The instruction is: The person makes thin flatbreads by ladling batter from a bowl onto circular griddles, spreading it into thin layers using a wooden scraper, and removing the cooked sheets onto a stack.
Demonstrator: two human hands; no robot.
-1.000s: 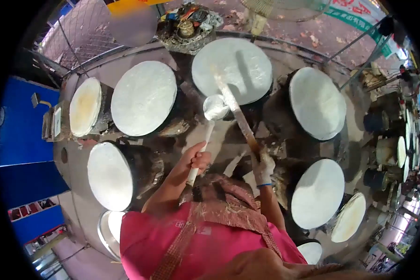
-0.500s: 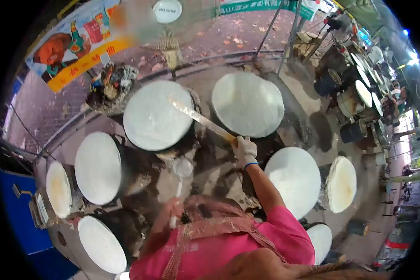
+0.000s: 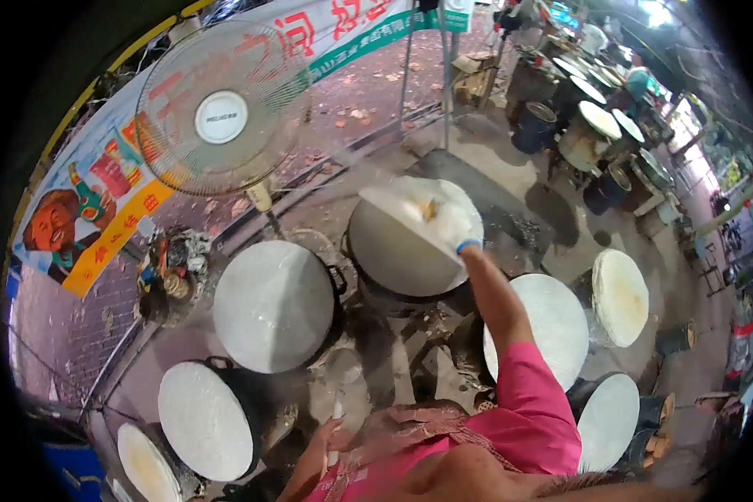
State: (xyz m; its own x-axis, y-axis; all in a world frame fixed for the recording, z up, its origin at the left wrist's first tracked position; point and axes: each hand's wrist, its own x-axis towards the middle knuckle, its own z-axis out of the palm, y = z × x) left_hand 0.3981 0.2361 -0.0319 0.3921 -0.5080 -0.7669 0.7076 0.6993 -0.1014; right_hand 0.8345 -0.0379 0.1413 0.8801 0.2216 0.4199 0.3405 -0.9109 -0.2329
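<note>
My left hand (image 3: 326,437) is closed around the pale handle of a ladle (image 3: 343,366), whose round bowl points away from me over the floor. My gloved right hand (image 3: 452,224), blurred by motion, is over a large round pan (image 3: 393,255) at upper centre. Beside its fingers shows the tan part of the flat stick (image 3: 428,209); the rest of the stick is smeared. A diagonal edge crosses this pan, with grey surface below it and whiter surface near my hand. Left of it lies another round white-topped pan (image 3: 274,306), with a black side handle.
More round white tops stand at lower left (image 3: 205,421) and right (image 3: 544,326). A standing fan (image 3: 222,117) and a printed banner (image 3: 343,42) are at upper left. Debris is heaped in a container (image 3: 176,272). Metal poles (image 3: 445,84) rise behind; drums (image 3: 534,127) stand at upper right.
The view has turned right. My right hand has moved with the stick from between two pans to over the right one. A diagonal edge now shows there. My left hand still holds the ladle.
</note>
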